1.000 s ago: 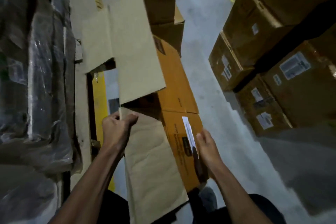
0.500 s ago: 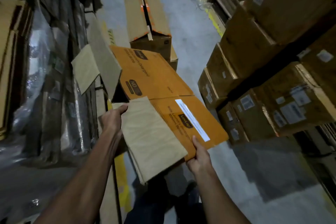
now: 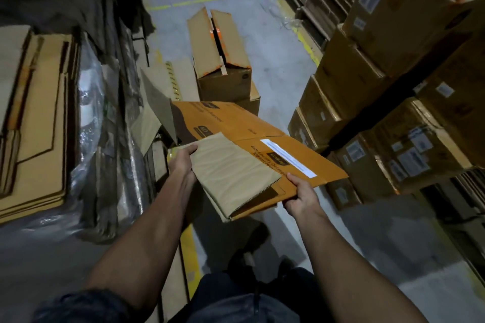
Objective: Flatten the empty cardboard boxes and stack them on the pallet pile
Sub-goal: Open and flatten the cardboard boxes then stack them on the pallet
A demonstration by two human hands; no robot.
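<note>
Warehouse aisle: box [image 3: 244, 134], upright a second earlier, was levelled flat; left hand [image 3: 183, 162] and right hand [image 3: 301, 195] gripped it, ready for the pile [image 3: 36, 118].

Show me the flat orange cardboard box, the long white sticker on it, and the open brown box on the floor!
flat orange cardboard box [image 3: 236, 123], head view, its printed top panel.
long white sticker [image 3: 287, 157], head view, its middle.
open brown cardboard box [image 3: 223, 85], head view, its front wall.
</note>
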